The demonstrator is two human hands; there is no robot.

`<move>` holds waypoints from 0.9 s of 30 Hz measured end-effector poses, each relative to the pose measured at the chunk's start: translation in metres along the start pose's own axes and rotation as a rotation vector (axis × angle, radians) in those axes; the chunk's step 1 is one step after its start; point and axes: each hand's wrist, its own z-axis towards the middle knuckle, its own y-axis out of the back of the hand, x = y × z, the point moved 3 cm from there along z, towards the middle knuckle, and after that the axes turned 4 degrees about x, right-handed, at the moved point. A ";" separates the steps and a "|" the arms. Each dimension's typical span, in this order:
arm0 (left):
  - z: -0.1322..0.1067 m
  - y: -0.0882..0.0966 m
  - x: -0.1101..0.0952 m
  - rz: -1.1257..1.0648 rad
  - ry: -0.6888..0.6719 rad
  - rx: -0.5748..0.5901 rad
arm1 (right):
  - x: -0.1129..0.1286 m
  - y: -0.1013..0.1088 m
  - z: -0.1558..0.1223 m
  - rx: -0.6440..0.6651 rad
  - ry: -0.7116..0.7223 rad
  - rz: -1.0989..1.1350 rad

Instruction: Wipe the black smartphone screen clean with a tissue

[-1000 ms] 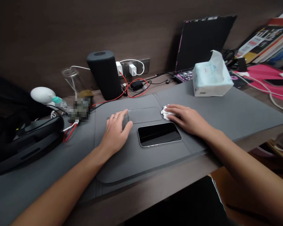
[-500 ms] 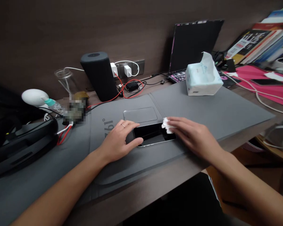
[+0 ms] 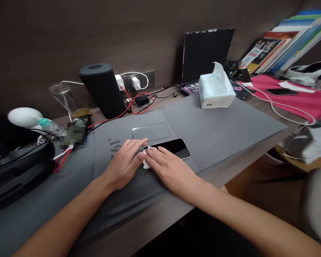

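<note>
Two hands and forearms in view. Left hand (image 3: 123,164): one narrow, pale metal ring (image 3: 128,145), a plain band, on a middle finger; which finger cannot be determined. Right hand (image 3: 168,167): fingers bare. Both forearms (image 3: 69,217) uncovered down to the lower picture edge.

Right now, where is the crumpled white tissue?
The crumpled tissue lies near the middle of the head view, under the right hand at the left end of the phone, beside the left hand on the grey desk mat.
</note>
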 end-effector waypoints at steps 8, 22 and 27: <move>0.004 0.002 -0.006 -0.020 0.030 0.000 | -0.070 0.018 -0.068 0.026 -0.218 0.010; 0.001 -0.001 -0.001 -0.008 0.044 -0.020 | -0.008 0.000 -0.012 0.000 -0.103 -0.053; 0.003 -0.003 -0.001 0.028 0.064 0.029 | -0.057 0.009 -0.059 0.000 -0.249 -0.037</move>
